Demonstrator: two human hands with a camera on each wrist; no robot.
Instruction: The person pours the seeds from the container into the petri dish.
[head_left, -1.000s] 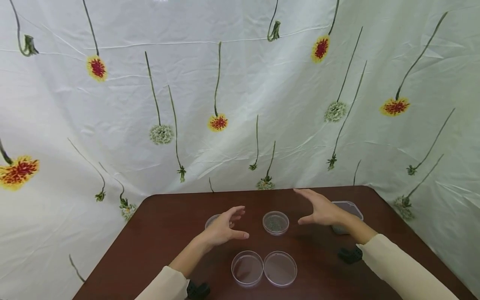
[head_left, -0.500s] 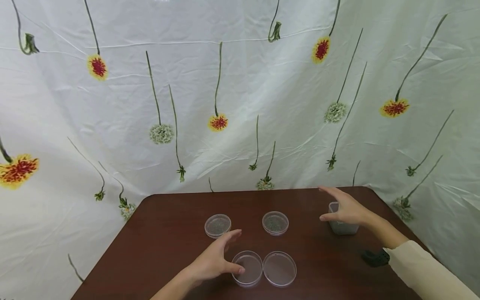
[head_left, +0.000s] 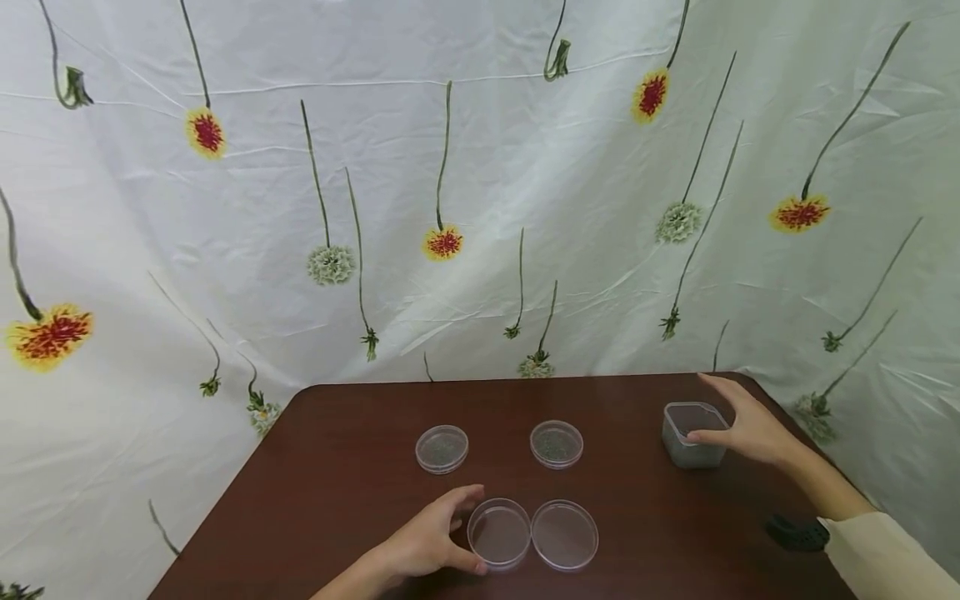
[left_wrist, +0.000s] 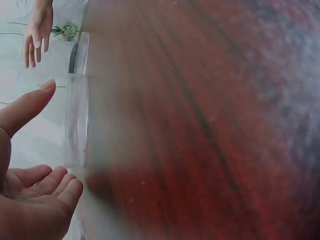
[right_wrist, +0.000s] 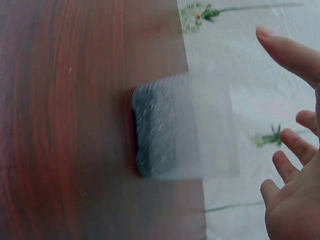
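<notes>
My left hand [head_left: 426, 537] is beside a clear petri dish [head_left: 501, 535], thumb and fingers spread at its left side. In the left wrist view a gap shows between the fingertips and that dish [left_wrist: 76, 120]. A second clear petri dish [head_left: 565, 536] stands against the first one's right side. At the right, my right hand [head_left: 752, 427] hovers by a square clear plastic tub [head_left: 688, 455], its thumb in front of the rim in the head view. The right wrist view shows dark grainy contents low in the tub [right_wrist: 160, 132], with the spread fingers apart from it.
Two more petri dishes, one at left [head_left: 442, 450] and one at right [head_left: 557, 444], stand farther back with greenish-grey matter inside. The brown table [head_left: 337, 467] ends at a white flower-print cloth [head_left: 480, 192].
My left hand has come down and nearer to the front left dish, uncovering the back left one. My right hand has moved right, from near the back right dish to the tub.
</notes>
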